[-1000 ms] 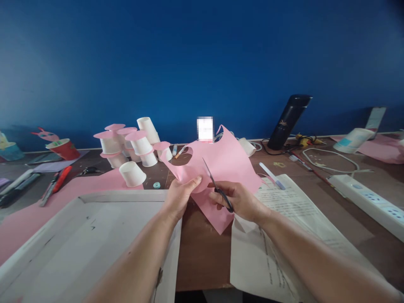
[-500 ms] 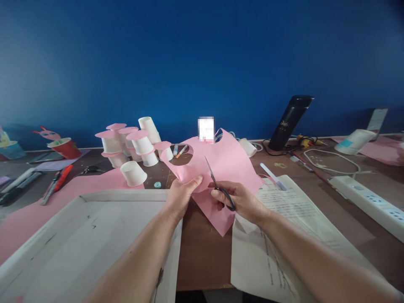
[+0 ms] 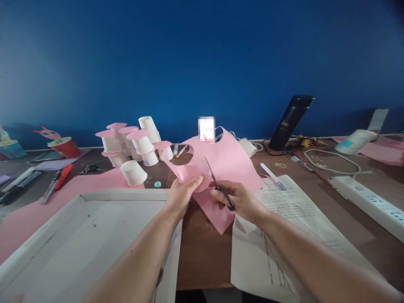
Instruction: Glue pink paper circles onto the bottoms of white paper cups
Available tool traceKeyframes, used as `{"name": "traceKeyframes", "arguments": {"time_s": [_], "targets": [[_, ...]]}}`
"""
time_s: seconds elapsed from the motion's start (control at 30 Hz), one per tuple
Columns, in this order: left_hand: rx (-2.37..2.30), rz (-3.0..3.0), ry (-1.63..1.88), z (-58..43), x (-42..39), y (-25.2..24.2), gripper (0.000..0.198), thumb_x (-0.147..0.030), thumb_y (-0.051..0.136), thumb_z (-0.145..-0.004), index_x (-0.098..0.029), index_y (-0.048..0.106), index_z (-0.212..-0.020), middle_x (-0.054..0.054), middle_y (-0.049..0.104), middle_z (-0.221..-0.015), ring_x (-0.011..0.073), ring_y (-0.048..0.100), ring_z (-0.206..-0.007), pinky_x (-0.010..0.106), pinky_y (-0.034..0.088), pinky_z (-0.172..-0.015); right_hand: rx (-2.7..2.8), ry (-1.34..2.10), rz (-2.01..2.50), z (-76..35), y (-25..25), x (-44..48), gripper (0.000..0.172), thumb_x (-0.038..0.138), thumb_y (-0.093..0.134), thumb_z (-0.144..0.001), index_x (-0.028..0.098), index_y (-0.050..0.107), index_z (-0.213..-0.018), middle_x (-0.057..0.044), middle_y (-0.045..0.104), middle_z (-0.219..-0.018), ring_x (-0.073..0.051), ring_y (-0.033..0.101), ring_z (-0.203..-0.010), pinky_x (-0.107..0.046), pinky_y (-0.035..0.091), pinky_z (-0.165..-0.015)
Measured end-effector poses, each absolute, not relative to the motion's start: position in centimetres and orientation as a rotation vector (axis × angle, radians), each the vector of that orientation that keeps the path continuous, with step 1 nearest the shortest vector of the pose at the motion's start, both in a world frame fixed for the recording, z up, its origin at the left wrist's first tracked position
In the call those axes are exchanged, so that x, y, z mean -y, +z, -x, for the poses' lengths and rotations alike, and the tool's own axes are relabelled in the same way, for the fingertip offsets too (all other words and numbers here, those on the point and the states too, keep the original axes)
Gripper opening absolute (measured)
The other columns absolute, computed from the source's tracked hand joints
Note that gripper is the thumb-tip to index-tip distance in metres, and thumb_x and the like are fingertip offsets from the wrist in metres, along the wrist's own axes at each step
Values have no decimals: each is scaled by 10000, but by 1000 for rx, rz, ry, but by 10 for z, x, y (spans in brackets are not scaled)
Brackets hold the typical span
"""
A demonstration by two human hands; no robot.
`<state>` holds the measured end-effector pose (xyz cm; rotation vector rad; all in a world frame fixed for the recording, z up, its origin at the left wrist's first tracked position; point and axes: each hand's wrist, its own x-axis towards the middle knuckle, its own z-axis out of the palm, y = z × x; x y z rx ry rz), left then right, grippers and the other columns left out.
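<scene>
Probably, the cut could run crooked: the large, thin sheet of pink paper (image 3: 235,155) is pinched only at its near left part by the left hand (image 3: 181,195), so the free side may bend or slip under the blades. Also, the thumb lies near the slim scissors with black handles (image 3: 215,180), and a careless turn could hurt it. The left grip is closed on the sheet, thumb on top; the grip of the right hand (image 3: 241,201) is closed around the handles, but how wide the blades stand I cannot tell.

The sheet is held above the brown surface (image 3: 203,261), to the right of the stacked white paper cups with pink discs (image 3: 142,146). It looks smooth and gently curved, with a round hole at left, a rounded notch above and one pointed corner hanging down. The narrow strip around the hole might tear if pulled.
</scene>
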<state>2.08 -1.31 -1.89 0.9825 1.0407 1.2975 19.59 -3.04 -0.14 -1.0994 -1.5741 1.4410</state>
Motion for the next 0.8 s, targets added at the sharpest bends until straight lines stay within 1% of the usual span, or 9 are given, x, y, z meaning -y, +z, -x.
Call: {"name": "traceKeyframes", "arguments": {"time_s": [0.1, 0.23, 0.4, 0.5, 0.6, 0.8], "targets": [[-1060, -1007, 1296, -20, 13, -20, 466, -414, 770, -658, -108, 712, -1005, 134, 735, -954, 283, 691, -840, 375, 541, -749, 1555, 1446, 1101, -195, -1, 31, 556, 535, 691, -727, 108, 673, -1081, -15, 572, -675, -117, 497, -586, -272, 419, -563], [-1038, -1008, 1295, -20, 13, -20, 448, -412, 761, -672, -99, 710, -988, 138, 734, -943, 284, 688, -841, 371, 542, -733, 1557, 1443, 1108, -195, -2, 30, 582, 526, 687, -738, 99, 651, -1131, -11, 568, -671, -111, 497, -579, -266, 414, -557], [-1000, -974, 1310, -21, 13, -18, 447, -389, 770, -667, -107, 703, -1008, 129, 736, -944, 277, 691, -837, 381, 544, -762, 1541, 1439, 1091, -195, -4, 30, 585, 512, 699, -735, 95, 648, -1143, -5, 562, -663, -105, 494, -571, -256, 414, -548], [-987, -963, 1319, -21, 13, -17, 418, -373, 774, -666, -116, 707, -989, 126, 735, -961, 274, 691, -847, 388, 541, -783, 1531, 1442, 1098, -195, -3, 31, 577, 514, 707, -724, 100, 662, -1124, -2, 559, -658, -105, 493, -578, -254, 422, -549], [-989, -944, 1330, -21, 14, -16, 406, -372, 782, -650, -108, 713, -950, 129, 738, -935, 275, 694, -836, 390, 540, -788, 1528, 1435, 1104, -195, -1, 31, 576, 525, 706, -716, 114, 669, -1119, 1, 558, -649, -111, 498, -586, -259, 431, -553], [-978, -933, 1311, -21, 14, -14, 417, -368, 787, -641, -100, 716, -952, 136, 736, -940, 272, 695, -830, 385, 539, -788, 1536, 1420, 1131, -195, -1, 32, 571, 523, 696, -726, 112, 671, -1121, 5, 555, -646, -108, 492, -588, -261, 443, -558]]}}
